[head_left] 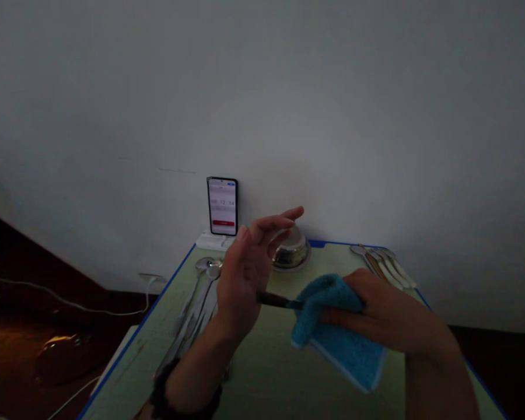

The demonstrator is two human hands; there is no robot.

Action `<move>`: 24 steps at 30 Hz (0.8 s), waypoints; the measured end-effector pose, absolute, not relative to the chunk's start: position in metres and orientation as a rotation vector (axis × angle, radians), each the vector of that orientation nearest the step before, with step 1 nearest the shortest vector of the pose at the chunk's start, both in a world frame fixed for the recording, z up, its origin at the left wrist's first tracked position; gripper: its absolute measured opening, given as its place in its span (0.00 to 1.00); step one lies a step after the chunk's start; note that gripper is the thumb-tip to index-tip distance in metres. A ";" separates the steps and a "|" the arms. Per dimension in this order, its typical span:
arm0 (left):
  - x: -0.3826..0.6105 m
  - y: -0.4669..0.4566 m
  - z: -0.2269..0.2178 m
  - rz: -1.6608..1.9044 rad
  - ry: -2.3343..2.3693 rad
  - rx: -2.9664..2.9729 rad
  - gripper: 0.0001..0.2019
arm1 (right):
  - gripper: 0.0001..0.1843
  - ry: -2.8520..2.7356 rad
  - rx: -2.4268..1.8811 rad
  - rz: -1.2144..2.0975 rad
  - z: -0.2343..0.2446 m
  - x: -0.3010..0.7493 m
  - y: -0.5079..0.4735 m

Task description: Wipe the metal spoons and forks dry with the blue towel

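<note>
My right hand [387, 315] grips a blue cloth [336, 329] bunched around one end of a dark utensil handle [276, 300]. The handle's other end rests against the palm of my left hand [247, 274], whose fingers are stretched out and apart above the table. Both hands hover over the middle of a pale green table [271, 373] with a blue edge. What lies inside the cloth is hidden.
Several spoons [196, 303] lie at the table's left, more cutlery [382, 265] at the far right. A metal bowl [291, 251] sits upside down at the back. A lit phone [222, 206] stands against the wall. Cables run over the dark floor at left.
</note>
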State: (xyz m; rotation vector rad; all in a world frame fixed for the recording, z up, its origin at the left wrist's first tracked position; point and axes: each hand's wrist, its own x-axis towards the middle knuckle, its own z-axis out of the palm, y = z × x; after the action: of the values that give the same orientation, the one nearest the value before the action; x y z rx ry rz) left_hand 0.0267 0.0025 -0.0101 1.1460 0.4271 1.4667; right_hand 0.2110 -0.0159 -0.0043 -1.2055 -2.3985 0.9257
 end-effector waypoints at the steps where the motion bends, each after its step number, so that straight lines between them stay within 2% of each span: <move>1: 0.028 0.003 -0.010 1.468 0.429 1.145 0.23 | 0.13 -2.408 -1.197 0.918 -0.004 0.210 -0.016; 21: 0.047 -0.003 -0.021 1.475 0.467 1.215 0.22 | 0.14 -2.540 -1.109 0.772 -0.005 0.197 -0.012; 24: 0.040 0.002 -0.021 1.490 0.519 1.262 0.17 | 0.14 -2.502 -1.125 0.802 -0.003 0.195 -0.012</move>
State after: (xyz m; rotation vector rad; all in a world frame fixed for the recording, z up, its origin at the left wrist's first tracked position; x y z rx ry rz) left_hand 0.0397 0.0023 -0.0208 1.2623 0.5186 1.4902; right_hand 0.1955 -0.0123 -0.0032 -1.1247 -2.5016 0.8017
